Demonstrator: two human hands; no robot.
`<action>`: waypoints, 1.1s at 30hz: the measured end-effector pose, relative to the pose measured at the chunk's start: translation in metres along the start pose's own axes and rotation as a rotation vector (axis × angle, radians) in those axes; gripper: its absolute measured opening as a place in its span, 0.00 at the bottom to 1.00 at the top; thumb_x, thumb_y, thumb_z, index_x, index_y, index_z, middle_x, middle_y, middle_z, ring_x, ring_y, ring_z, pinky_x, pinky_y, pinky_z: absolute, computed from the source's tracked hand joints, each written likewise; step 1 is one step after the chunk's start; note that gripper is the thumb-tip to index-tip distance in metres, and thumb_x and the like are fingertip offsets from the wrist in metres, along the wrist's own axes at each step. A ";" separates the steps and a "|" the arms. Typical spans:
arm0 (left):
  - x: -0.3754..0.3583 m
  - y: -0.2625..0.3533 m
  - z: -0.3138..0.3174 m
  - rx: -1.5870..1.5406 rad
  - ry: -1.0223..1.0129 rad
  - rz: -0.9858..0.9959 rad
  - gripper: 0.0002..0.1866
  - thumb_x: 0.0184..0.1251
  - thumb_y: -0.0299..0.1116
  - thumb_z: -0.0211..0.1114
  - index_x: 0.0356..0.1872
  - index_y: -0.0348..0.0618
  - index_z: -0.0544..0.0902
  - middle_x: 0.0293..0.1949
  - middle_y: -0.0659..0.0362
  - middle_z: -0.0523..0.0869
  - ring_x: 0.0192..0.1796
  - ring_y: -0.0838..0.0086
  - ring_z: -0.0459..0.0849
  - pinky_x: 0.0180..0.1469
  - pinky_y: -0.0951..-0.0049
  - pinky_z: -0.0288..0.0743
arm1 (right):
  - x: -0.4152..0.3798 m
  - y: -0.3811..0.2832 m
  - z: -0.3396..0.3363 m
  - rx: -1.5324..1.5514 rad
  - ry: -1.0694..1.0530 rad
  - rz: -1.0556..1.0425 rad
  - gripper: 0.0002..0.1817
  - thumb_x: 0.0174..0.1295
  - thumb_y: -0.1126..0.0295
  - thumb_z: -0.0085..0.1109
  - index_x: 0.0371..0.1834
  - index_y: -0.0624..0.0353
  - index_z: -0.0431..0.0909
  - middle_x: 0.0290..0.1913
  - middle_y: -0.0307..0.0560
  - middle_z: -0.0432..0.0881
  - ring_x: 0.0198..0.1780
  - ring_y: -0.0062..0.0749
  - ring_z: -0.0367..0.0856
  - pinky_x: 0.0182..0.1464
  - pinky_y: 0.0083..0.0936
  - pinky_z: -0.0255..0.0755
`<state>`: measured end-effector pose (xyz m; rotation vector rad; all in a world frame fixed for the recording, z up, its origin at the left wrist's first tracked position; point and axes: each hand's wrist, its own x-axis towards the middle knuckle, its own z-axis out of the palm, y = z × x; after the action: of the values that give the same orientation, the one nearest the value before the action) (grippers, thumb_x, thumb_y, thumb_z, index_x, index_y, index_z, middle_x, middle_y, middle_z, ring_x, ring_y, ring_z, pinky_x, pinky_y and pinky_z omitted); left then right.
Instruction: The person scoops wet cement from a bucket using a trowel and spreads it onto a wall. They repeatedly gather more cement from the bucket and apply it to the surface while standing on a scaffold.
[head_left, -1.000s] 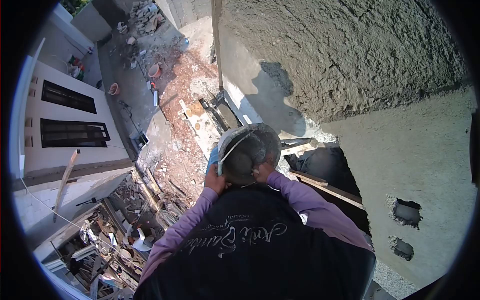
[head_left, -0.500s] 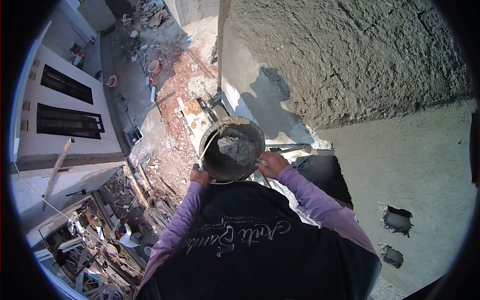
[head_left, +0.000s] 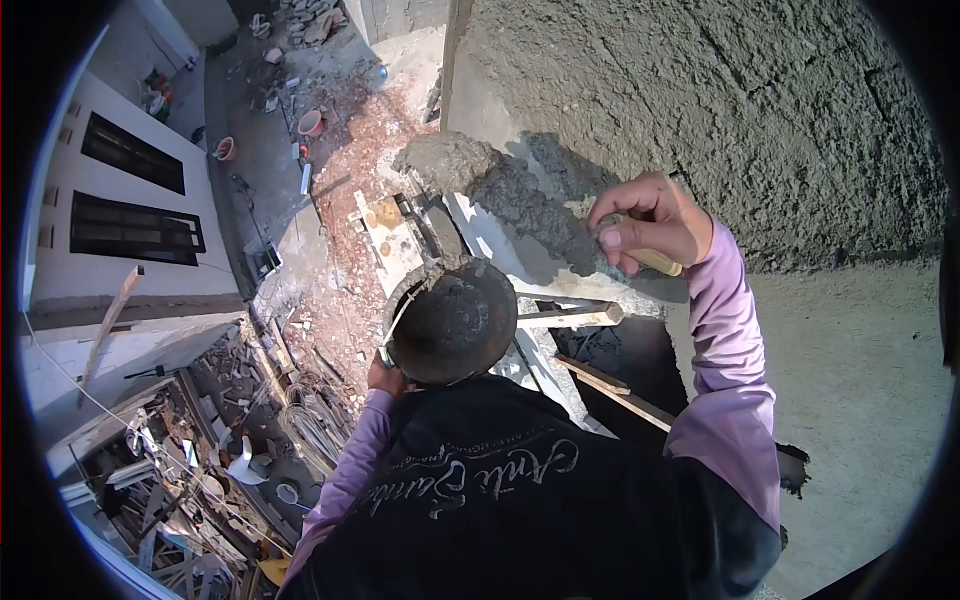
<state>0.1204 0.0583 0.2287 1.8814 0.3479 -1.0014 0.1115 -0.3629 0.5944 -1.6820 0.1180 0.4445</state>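
My left hand (head_left: pixel 388 376) is closed on the near left edge of a dark round bucket (head_left: pixel 455 335), beside its light cord handle. A little wet mortar clings to the rim and inside. My right hand (head_left: pixel 655 225), raised at the wall, grips the yellowish handle (head_left: pixel 655 261) of a tool whose blade I cannot make out. A long mass of grey mortar (head_left: pixel 500 190) stretches leftward from that hand, in front of the wall (head_left: pixel 700 110).
Wooden beams (head_left: pixel 575 316) and a board (head_left: pixel 395 240) lie beyond and beside the bucket. Far below are rubble, two reddish buckets (head_left: pixel 311 123) and a scrap wood heap (head_left: pixel 180 500). A dark opening (head_left: pixel 625 350) is at the wall's foot.
My right hand has moved from the bucket's right side up and right to the wall. The mortar has left the bucket and spreads out above it. My left hand has shifted slightly down and left.
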 end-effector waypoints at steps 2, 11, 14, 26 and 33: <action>0.001 0.003 -0.002 0.006 -0.006 -0.035 0.30 0.67 0.32 0.64 0.68 0.40 0.66 0.50 0.44 0.85 0.47 0.54 0.89 0.30 0.61 0.89 | 0.017 0.040 -0.063 0.234 -0.007 0.038 0.13 0.67 0.64 0.61 0.35 0.66 0.79 0.23 0.40 0.79 0.20 0.23 0.75 0.21 0.21 0.68; 0.004 -0.002 0.002 0.680 0.133 0.238 0.28 0.59 0.35 0.65 0.59 0.34 0.72 0.52 0.38 0.82 0.59 0.42 0.80 0.61 0.57 0.74 | -0.218 0.071 0.018 -0.104 1.344 0.107 0.16 0.73 0.59 0.55 0.34 0.61 0.76 0.20 0.37 0.73 0.14 0.17 0.66 0.15 0.16 0.59; 0.021 -0.012 0.015 0.216 -0.060 0.379 0.19 0.57 0.24 0.59 0.51 0.35 0.73 0.52 0.44 0.82 0.56 0.57 0.82 0.60 0.63 0.74 | -0.237 0.106 0.053 -0.133 1.254 0.365 0.16 0.72 0.60 0.57 0.33 0.62 0.76 0.20 0.40 0.75 0.16 0.21 0.70 0.17 0.21 0.61; 0.034 0.102 0.093 0.667 -0.069 0.477 0.19 0.54 0.22 0.57 0.50 0.32 0.75 0.46 0.40 0.85 0.51 0.48 0.84 0.55 0.58 0.76 | -0.013 0.330 0.125 -0.820 0.311 0.600 0.20 0.53 0.57 0.67 0.45 0.59 0.86 0.49 0.64 0.83 0.50 0.54 0.86 0.54 0.44 0.81; -0.012 0.152 0.081 0.846 -0.080 0.602 0.17 0.53 0.23 0.58 0.47 0.34 0.77 0.42 0.37 0.85 0.49 0.43 0.83 0.53 0.54 0.75 | 0.026 0.375 0.205 -1.078 0.075 0.257 0.15 0.53 0.66 0.64 0.43 0.60 0.85 0.46 0.56 0.82 0.47 0.48 0.85 0.49 0.38 0.81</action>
<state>0.1645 -0.0863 0.3118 2.4380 -0.7760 -0.8448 -0.0333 -0.2219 0.2165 -2.7607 0.1654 0.7049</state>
